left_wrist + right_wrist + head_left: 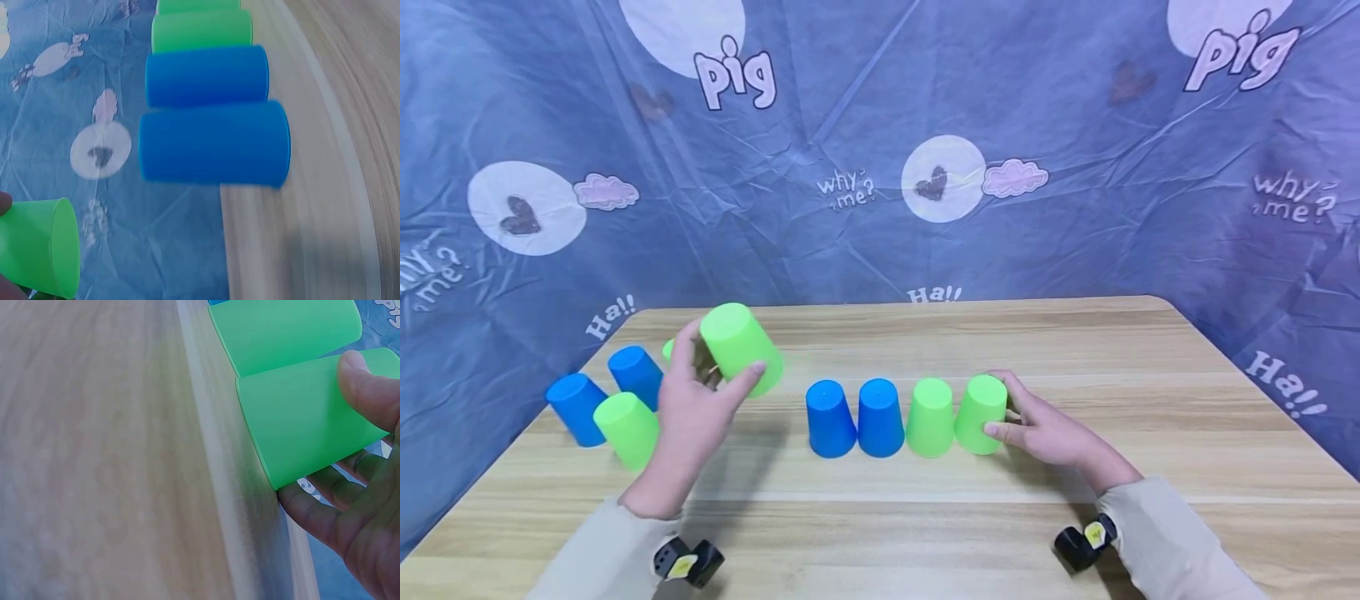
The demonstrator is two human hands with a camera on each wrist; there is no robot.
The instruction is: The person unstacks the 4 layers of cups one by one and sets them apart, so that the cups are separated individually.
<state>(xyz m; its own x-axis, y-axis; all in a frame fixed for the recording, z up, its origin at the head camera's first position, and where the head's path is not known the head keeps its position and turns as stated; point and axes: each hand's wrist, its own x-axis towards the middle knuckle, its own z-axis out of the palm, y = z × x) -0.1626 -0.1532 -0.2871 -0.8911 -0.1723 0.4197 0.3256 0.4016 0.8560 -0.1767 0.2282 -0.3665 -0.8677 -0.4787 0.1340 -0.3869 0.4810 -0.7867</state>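
Observation:
My left hand [696, 408] grips a green cup [741, 346], raised above the table and tilted, its closed end up. In the left wrist view that green cup [31, 244] shows at the lower left, its rim facing right. My right hand [1037, 425] holds the rightmost green cup [981, 412] of a row, thumb on the near side and fingers behind. This cup stands upside down on the table. Beside it in the row are another green cup [930, 421] and two blue cups, one in the middle [880, 421] and one at the left end [831, 421].
On the left of the wooden table [880, 533] stand two upside-down blue cups, one outer [576, 408] and one farther back [636, 375], with a green cup [628, 429] nearer. Another green cup [667, 350] is mostly hidden behind my left hand. A printed blue cloth [820, 242] hangs behind.

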